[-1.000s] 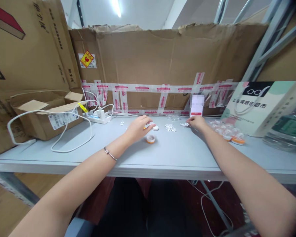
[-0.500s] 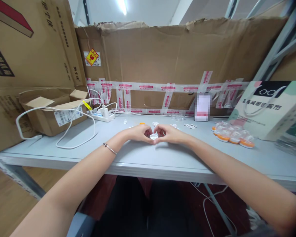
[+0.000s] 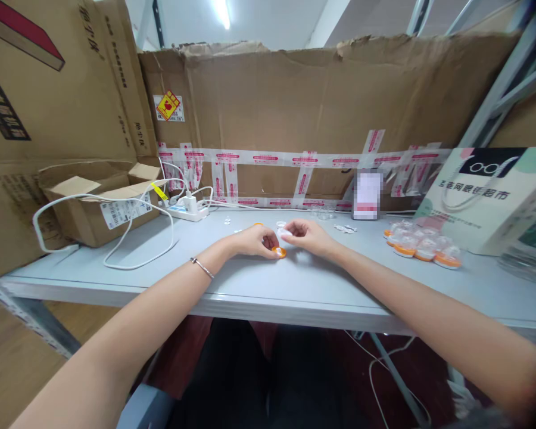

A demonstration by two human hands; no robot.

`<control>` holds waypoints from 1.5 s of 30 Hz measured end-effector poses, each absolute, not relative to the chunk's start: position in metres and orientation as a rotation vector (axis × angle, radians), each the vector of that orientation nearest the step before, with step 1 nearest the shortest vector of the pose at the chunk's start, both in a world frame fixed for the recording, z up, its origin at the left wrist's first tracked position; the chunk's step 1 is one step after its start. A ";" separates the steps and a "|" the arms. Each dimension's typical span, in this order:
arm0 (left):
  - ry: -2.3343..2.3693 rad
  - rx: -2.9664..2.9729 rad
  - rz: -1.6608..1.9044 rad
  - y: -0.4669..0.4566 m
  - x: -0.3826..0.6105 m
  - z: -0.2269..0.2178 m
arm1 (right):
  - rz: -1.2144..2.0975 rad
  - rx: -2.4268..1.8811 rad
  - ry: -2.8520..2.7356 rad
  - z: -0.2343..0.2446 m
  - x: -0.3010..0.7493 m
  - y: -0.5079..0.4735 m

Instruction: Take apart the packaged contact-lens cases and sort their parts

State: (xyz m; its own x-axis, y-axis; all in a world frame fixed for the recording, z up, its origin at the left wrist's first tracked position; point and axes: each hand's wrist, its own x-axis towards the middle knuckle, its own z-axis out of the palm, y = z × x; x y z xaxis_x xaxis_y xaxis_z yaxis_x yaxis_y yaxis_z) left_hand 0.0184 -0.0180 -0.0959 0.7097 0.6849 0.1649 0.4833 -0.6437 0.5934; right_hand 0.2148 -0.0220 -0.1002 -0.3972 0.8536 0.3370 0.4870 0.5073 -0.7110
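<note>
My left hand (image 3: 254, 240) rests on the grey table (image 3: 295, 286), its fingers closed round a small orange round case (image 3: 278, 251). Close beside it on the right, my right hand (image 3: 307, 235) pinches a small white piece (image 3: 284, 233) just above that case. Both hands nearly touch near the table's middle. A few loose white caps (image 3: 280, 224) and clear bits (image 3: 345, 228) lie behind them.
Several orange-and-clear cases (image 3: 422, 245) are grouped at the right, in front of a printed paper bag (image 3: 482, 193). A white power strip (image 3: 185, 210) with cables and an open carton (image 3: 96, 199) sit at the left. A taped cardboard wall (image 3: 321, 119) backs the table.
My hands came together from the back of the table toward the middle. The white piece went up from the table in my right hand, and the orange case now shows under my left fingers.
</note>
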 end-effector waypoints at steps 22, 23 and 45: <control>0.876 2.459 0.446 -0.018 0.010 -0.077 | 0.470 -1.095 -2.276 -0.092 0.220 -0.028; 0.854 2.462 0.431 -0.017 0.010 -0.079 | 0.524 -1.040 -2.377 -0.091 0.219 -0.032; 0.962 2.381 0.402 -0.011 0.020 -0.085 | 0.782 -1.176 -2.299 -0.107 0.208 -0.027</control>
State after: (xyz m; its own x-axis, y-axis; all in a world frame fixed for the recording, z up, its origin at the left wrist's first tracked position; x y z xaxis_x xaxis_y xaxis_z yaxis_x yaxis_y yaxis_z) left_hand 0.0204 -0.0109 -0.0853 0.7011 0.7094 0.0716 0.5499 -0.6019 0.5791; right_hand 0.2079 -0.0267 -0.1067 -0.5417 0.8312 0.1254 0.5823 0.4786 -0.6571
